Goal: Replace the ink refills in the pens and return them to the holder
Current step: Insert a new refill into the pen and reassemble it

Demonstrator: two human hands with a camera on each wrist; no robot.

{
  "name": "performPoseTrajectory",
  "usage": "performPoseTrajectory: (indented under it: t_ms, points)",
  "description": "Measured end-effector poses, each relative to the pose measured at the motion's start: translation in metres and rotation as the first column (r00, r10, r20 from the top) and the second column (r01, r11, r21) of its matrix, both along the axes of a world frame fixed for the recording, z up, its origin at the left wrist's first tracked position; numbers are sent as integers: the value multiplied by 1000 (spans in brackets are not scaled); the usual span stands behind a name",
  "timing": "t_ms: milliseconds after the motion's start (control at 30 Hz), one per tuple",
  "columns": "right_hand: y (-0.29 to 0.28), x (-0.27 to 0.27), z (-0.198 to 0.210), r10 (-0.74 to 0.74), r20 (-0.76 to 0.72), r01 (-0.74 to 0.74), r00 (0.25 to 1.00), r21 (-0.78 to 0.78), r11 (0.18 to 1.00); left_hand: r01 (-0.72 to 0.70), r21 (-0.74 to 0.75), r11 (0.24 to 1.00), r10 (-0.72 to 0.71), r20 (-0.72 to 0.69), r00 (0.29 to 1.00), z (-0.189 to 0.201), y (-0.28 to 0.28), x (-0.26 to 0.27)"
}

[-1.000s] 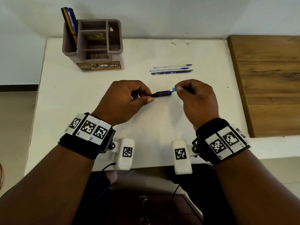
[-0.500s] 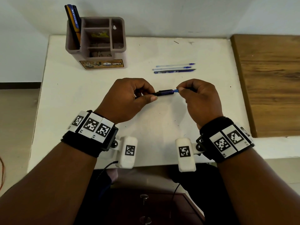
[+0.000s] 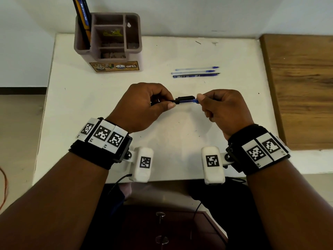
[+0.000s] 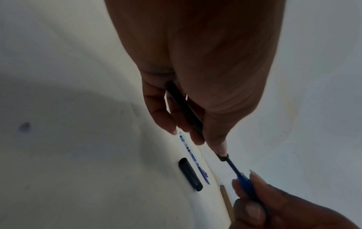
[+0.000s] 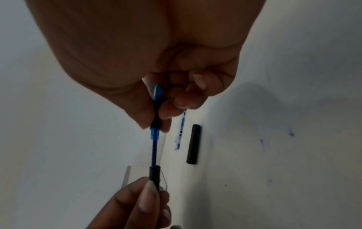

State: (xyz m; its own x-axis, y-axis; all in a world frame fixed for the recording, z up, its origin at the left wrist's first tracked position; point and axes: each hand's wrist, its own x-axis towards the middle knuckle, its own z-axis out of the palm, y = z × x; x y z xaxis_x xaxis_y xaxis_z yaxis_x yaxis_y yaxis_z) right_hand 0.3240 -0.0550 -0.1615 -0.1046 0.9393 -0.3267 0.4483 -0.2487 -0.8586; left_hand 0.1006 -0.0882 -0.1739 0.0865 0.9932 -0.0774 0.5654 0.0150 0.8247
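My left hand (image 3: pixel 168 104) grips a black pen barrel (image 3: pixel 176 101) over the middle of the white table (image 3: pixel 90 105). A thin blue refill (image 3: pixel 189 101) sticks out of the barrel's right end. My right hand (image 3: pixel 201 99) pinches the refill's thicker blue front end. In the right wrist view the refill (image 5: pixel 154 151) runs straight into the barrel (image 5: pixel 154 173); in the left wrist view the same barrel (image 4: pixel 184 106) and refill (image 4: pixel 233 166) show. A black pen cap (image 3: pixel 185 97) lies on the table just beyond the hands. The brown pen holder (image 3: pixel 115 66) stands at the far left with pens (image 3: pixel 83 17) in its left compartment.
Three loose refills (image 3: pixel 196 72) lie side by side beyond the hands, right of the holder. A wooden board (image 3: pixel 297 87) borders the table on the right. The cap (image 4: pixel 190 175) lies next to a blue-printed refill (image 4: pixel 194 158).
Both hands keep the same hold on barrel and refill. The gap between them stays about the same; only the view has shifted a little.
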Motion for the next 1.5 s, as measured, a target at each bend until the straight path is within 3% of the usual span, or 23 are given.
performPoseTrajectory:
  t_ms: [133,333,533,667,1033,1167,1300,1433,1500]
  points:
    - [-4,-5,0,88,23,-87,996,-42,995,64,-3,998,-64,17,998,1,-3,9]
    - [-7,-11,1,82,-4,-81,997,-110,991,82,5,997,-82,72,994,3,-5,12]
    - [-4,-10,0,33,-97,-32,995,12,999,32,9,999,-32,42,999,4,-1,4]
    - [-7,-12,-2,58,33,-61,998,85,995,36,25,999,-37,29,999,6,-1,3]
    - [-8,-12,-3,81,5,-81,997,111,991,30,18,999,-30,29,999,7,-1,2]
    - [-9,-13,-2,115,70,-124,991,135,983,44,12,999,-44,35,998,8,-2,2]
    - [-8,-10,-2,93,-22,-91,995,101,991,31,-2,1000,-31,48,998,8,-1,4]
    - [-8,-11,0,104,38,-107,994,108,988,51,-4,999,-51,50,997,9,-2,3]
    - [-9,-11,1,102,0,-102,995,88,991,40,-6,999,-39,47,998,9,-2,3]
